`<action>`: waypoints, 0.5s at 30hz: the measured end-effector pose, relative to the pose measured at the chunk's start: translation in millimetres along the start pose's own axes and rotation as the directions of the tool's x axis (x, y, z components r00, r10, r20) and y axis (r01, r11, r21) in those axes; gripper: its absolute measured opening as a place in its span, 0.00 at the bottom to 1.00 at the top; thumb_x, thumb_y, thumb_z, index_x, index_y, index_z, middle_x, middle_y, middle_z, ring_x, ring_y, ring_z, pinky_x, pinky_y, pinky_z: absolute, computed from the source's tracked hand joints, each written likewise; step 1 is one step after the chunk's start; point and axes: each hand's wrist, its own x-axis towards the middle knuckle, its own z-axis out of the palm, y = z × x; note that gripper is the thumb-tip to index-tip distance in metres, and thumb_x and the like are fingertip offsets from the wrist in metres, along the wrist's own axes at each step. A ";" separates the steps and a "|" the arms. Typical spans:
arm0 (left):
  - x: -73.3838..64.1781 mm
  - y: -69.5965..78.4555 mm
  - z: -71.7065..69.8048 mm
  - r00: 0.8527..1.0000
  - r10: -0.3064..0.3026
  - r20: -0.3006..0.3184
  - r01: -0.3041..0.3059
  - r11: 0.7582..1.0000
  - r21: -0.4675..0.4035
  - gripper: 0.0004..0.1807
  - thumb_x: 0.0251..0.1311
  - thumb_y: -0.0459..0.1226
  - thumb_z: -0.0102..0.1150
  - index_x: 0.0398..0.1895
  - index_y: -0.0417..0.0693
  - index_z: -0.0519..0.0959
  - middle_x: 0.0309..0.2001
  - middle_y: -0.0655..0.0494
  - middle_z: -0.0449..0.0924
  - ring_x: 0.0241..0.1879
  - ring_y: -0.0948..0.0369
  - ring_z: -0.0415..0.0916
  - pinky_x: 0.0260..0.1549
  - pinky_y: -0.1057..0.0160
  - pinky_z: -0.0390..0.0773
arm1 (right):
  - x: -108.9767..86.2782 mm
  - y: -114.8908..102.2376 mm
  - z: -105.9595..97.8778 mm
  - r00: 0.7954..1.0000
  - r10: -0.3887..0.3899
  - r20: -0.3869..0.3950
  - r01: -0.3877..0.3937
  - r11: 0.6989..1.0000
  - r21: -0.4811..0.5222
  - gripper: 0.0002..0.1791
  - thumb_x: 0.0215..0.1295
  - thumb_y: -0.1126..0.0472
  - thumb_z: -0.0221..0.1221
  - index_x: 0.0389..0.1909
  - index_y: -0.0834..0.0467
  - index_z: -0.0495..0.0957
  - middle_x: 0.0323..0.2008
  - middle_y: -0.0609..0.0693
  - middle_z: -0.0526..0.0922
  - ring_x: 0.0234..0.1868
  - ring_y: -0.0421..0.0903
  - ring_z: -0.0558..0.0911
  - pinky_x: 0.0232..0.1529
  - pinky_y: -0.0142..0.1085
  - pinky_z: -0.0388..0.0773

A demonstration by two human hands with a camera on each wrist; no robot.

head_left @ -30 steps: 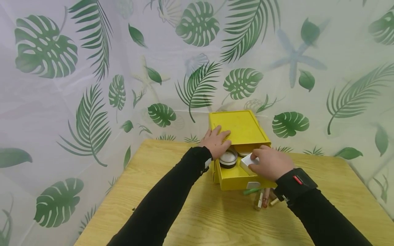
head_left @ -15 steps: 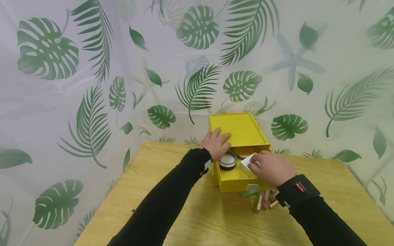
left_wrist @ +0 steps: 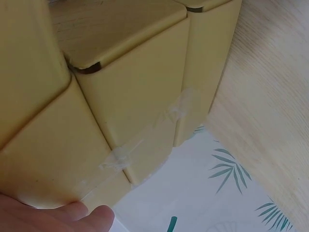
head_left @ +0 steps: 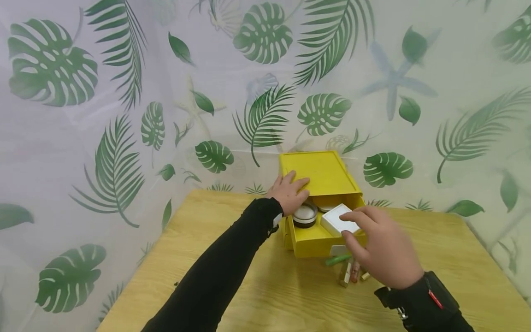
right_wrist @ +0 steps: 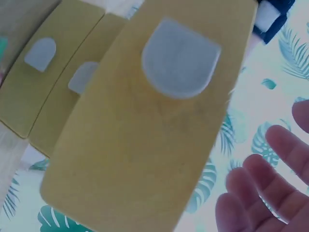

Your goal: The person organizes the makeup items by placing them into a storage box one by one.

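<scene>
Yellow box point(head_left: 317, 171) sits under the left hand point(head_left: 288, 192), fingers spread. Right of them, a white box point(head_left: 335, 221) lies in the open drawer point(head_left: 311, 249), seemingly placed, the right hand point(head_left: 386, 249), fingers parted, now drawn back.

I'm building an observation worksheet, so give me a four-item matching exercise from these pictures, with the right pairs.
1. White box
2. Green item
3. Left hand
4. Wall covering

A. On the wooden table
B. Patterned with leaves
C. In the open drawer
D. Touching the yellow cabinet

Pairs: 1-C; 2-A; 3-D; 4-B
</scene>
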 end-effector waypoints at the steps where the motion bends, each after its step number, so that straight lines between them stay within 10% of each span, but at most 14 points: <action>1: -0.3 -0.5 -0.7 1.000 -0.002 0.000 0.002 1.000 -0.001 0.26 0.71 0.53 0.35 0.71 0.67 0.59 0.74 0.54 0.43 0.70 0.46 0.37 0.67 0.46 0.51 | -3.1 -3.5 -0.3 1.000 0.012 0.010 -0.012 1.000 -0.001 0.13 0.54 0.58 0.64 0.42 0.53 0.81 0.39 0.47 0.77 0.35 0.42 0.74 0.26 0.40 0.76; 15: -1.6 -1.5 -2.9 1.000 0.019 0.003 -0.019 1.000 -0.013 0.26 0.72 0.51 0.35 0.71 0.64 0.59 0.74 0.51 0.42 0.69 0.44 0.36 0.66 0.42 0.51 | -33.0 -22.4 26.1 0.999 0.029 -0.017 -0.029 1.000 0.013 0.14 0.49 0.58 0.63 0.40 0.54 0.81 0.36 0.46 0.74 0.26 0.37 0.69 0.22 0.35 0.73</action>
